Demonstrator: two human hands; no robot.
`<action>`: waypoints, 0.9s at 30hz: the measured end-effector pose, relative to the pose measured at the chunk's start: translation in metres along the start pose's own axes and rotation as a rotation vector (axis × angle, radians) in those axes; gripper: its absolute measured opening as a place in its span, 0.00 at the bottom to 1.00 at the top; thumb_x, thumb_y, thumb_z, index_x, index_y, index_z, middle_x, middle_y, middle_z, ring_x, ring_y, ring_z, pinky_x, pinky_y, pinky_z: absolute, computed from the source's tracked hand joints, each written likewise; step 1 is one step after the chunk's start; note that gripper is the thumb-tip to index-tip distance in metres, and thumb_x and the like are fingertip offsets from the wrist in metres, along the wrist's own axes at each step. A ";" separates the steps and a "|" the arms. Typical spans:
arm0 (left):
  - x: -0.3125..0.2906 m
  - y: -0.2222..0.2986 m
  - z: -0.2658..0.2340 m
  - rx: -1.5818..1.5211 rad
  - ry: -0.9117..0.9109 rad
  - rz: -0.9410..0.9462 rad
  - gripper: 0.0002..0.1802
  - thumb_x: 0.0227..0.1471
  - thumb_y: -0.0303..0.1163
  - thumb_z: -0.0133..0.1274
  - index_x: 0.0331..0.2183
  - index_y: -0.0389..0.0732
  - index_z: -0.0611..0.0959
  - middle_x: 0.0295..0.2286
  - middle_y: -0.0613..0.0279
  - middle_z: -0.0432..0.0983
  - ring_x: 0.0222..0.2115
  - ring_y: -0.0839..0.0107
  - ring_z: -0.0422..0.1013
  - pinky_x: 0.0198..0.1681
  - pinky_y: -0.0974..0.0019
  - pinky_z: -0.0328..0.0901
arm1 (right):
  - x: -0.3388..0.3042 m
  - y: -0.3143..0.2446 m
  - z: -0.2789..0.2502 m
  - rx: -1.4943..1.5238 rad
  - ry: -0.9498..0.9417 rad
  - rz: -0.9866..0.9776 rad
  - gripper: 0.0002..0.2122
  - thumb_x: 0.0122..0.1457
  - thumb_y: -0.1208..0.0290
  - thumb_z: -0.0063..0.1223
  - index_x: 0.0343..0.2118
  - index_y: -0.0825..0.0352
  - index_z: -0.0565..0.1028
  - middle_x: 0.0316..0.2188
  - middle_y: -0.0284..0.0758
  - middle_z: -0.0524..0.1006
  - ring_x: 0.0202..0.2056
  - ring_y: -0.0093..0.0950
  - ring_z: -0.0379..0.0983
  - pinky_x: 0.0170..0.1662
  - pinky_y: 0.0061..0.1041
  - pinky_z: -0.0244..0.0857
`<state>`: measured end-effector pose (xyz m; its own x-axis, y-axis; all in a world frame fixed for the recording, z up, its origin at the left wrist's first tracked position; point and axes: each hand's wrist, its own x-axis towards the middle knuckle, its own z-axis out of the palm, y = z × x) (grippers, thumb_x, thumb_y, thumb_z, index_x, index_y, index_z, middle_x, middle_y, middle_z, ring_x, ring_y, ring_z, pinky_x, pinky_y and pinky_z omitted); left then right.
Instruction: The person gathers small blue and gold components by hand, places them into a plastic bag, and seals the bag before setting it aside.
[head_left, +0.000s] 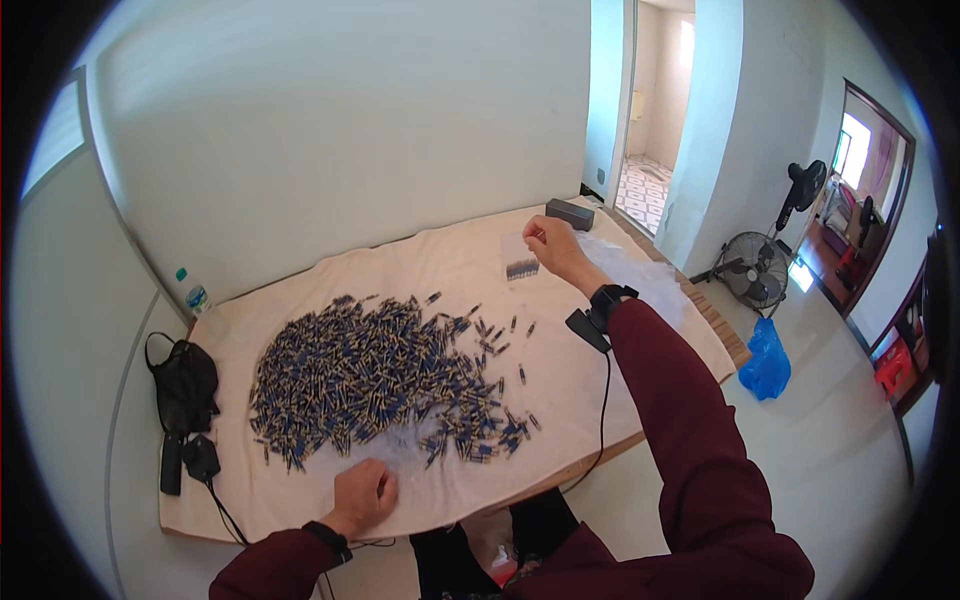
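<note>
A large heap of small, slim blue pieces with gold-coloured ends (345, 375) covers the left and middle of a cloth-covered table (590, 410). My left hand (365, 497) rests curled on the cloth at the near edge, beside crumpled clear plastic (395, 447); whatever its fingers hold is hidden. Farther off to the right, my right hand (555, 245) is raised with fingertips pinched together; I cannot make out anything between them. Just below that hand lies a short, even row of similar small pieces (521, 269), seemingly in or on clear plastic.
Clear plastic sheets or bags (640, 272) lie at the right, near a dark grey box (570, 213). On the left are a bottle (195, 295) and a black bag (183, 378). A black cable (606, 420) hangs from my right wrist. A fan (752, 270) and blue plastic bag (766, 362) stand on the floor.
</note>
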<state>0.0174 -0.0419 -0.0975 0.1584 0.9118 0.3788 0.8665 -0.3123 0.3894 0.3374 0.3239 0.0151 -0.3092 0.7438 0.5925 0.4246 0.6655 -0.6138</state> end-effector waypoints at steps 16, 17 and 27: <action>0.002 0.001 -0.010 -0.067 -0.137 0.017 0.07 0.53 0.33 0.48 0.26 0.41 0.72 0.23 0.53 0.66 0.21 0.54 0.64 0.25 0.55 0.60 | 0.085 0.134 0.048 -0.198 0.097 -0.037 0.02 0.48 0.79 0.53 0.27 0.70 0.74 0.24 0.43 0.76 0.28 0.38 0.74 0.32 0.32 0.67; 0.004 0.003 -0.010 -0.068 -0.126 0.027 0.07 0.53 0.32 0.48 0.26 0.41 0.72 0.22 0.53 0.66 0.21 0.54 0.64 0.24 0.56 0.60 | 0.089 0.139 0.051 -0.198 0.086 -0.016 0.03 0.49 0.79 0.53 0.28 0.69 0.74 0.26 0.43 0.77 0.29 0.39 0.74 0.34 0.32 0.67; 0.007 -0.002 -0.008 -0.104 -0.086 0.032 0.07 0.52 0.30 0.48 0.24 0.40 0.71 0.21 0.54 0.65 0.20 0.53 0.62 0.22 0.57 0.59 | 0.099 0.141 0.070 -0.343 0.255 -0.119 0.14 0.52 0.80 0.47 0.42 0.63 0.73 0.44 0.39 0.74 0.46 0.38 0.69 0.50 0.34 0.62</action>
<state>0.0130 -0.0365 -0.0888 0.2293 0.9190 0.3209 0.8073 -0.3637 0.4647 0.3074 0.4953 -0.0492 -0.1713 0.5955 0.7849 0.6699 0.6545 -0.3504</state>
